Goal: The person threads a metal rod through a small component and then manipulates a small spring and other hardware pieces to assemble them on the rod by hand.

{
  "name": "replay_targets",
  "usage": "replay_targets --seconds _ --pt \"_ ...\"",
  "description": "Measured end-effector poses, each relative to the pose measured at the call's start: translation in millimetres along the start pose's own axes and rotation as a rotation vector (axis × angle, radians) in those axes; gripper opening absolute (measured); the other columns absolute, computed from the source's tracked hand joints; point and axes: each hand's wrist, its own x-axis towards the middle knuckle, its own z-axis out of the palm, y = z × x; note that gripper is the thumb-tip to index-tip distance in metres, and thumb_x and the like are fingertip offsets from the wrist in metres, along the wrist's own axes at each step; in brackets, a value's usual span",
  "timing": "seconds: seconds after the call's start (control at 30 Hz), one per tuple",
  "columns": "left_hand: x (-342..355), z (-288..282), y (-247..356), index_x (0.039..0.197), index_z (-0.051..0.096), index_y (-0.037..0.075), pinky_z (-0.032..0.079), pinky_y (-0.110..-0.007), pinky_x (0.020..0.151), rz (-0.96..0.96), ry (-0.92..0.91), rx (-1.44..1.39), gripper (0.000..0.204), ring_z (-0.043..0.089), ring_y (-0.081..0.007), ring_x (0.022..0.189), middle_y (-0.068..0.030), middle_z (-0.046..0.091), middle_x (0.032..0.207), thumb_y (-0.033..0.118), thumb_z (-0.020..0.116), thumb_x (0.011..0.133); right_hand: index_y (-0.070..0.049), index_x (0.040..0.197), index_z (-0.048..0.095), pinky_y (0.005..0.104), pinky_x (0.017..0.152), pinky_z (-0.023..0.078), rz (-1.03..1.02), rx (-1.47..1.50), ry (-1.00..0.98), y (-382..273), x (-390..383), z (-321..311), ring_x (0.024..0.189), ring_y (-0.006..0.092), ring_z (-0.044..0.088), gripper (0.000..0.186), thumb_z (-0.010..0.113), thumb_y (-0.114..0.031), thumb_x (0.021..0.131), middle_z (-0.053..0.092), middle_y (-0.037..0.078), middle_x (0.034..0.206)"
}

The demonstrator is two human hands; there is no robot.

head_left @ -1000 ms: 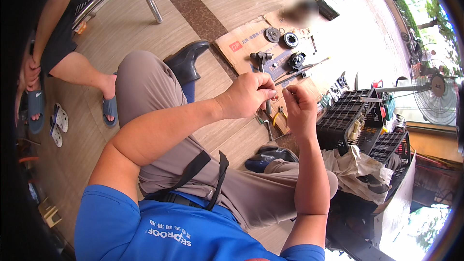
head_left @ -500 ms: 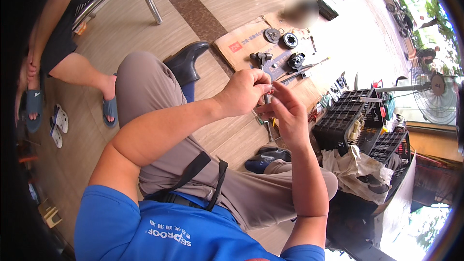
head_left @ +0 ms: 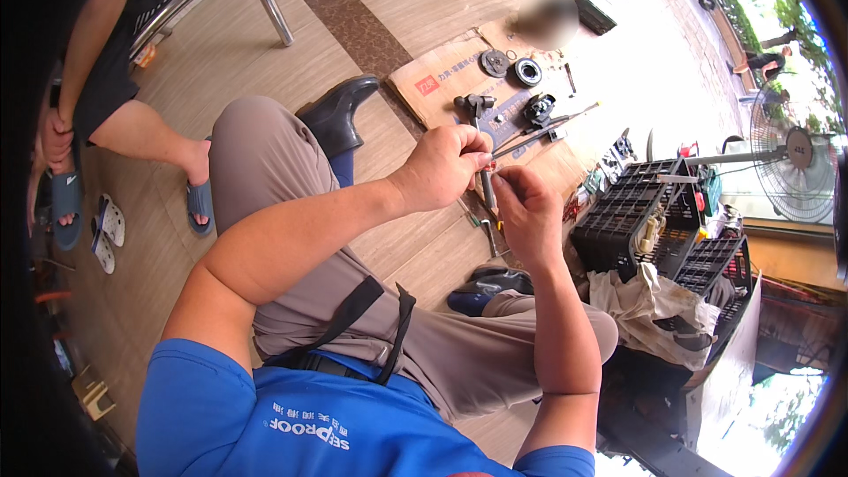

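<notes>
From where I stand, I see the person's left hand [head_left: 439, 170] pinching a small reddish piece [head_left: 490, 166] between thumb and fingers, out in front of the knees. The right hand [head_left: 530, 210] is just beside it, thumb and forefinger drawn together, though I can't tell whether they grip the piece too. Beyond them, a hammer [head_left: 476, 105] lies on a flattened cardboard sheet [head_left: 422, 113], its handle running behind the fingers. A round dark disc [head_left: 494, 63], a ring-shaped part [head_left: 527, 83] and a black component [head_left: 539, 109] sit farther out on the cardboard. Black plastic crates [head_left: 614, 225] stand off to the right, with a pale cloth [head_left: 649, 302] near them.
</notes>
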Motion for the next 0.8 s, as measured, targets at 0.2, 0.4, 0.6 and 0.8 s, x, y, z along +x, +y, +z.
replay_targets --seconds 0.2,0.4,0.6,0.8 --pt "-0.2 2.6 -5.2 0.090 0.063 0.000 0.049 -0.029 0.060 0.036 0.003 0.075 0.006 0.060 -0.0120 0.062 -0.0090 0.065 0.072 0.005 0.060 0.091 -0.001 0.090 0.067 0.0251 0.052 0.040 -0.117 -0.166 0.057 -15.3 -2.2 -6.9 0.056 0.0071 0.048 0.009 0.067 -0.010 0.090 0.056 0.002 0.061" --pt "2.1 3.8 -13.5 0.091 0.061 0.000 0.045 -0.022 0.051 0.068 -0.033 0.123 0.007 0.057 -0.0068 0.058 -0.0021 0.061 0.072 0.006 0.059 0.094 -0.004 0.092 0.068 0.0306 0.056 0.046 -0.164 -0.273 0.078 -17.4 0.5 -9.5 0.057 0.0172 0.059 0.008 0.067 -0.011 0.089 0.062 0.012 0.066" --pt "0.7 5.0 -11.8 0.090 0.060 0.000 0.045 -0.023 0.051 0.064 -0.064 0.157 0.006 0.056 -0.0062 0.057 -0.0016 0.060 0.070 0.005 0.059 0.094 -0.004 0.093 0.067 0.0324 0.059 0.048 -0.222 -0.313 0.098 -11.1 4.1 -11.3 0.061 0.0217 0.063 0.008 0.067 -0.011 0.088 0.064 0.014 0.070" --pt "-1.1 3.4 -10.0 0.094 0.064 -0.001 0.050 -0.031 0.061 0.034 -0.097 0.133 0.011 0.062 -0.0146 0.063 -0.0109 0.067 0.074 0.009 0.061 0.092 -0.003 0.092 0.067 0.0314 0.058 0.048 -0.184 -0.289 0.099 -9.5 7.0 -11.0 0.061 0.0195 0.062 0.008 0.066 -0.011 0.089 0.063 0.013 0.069"
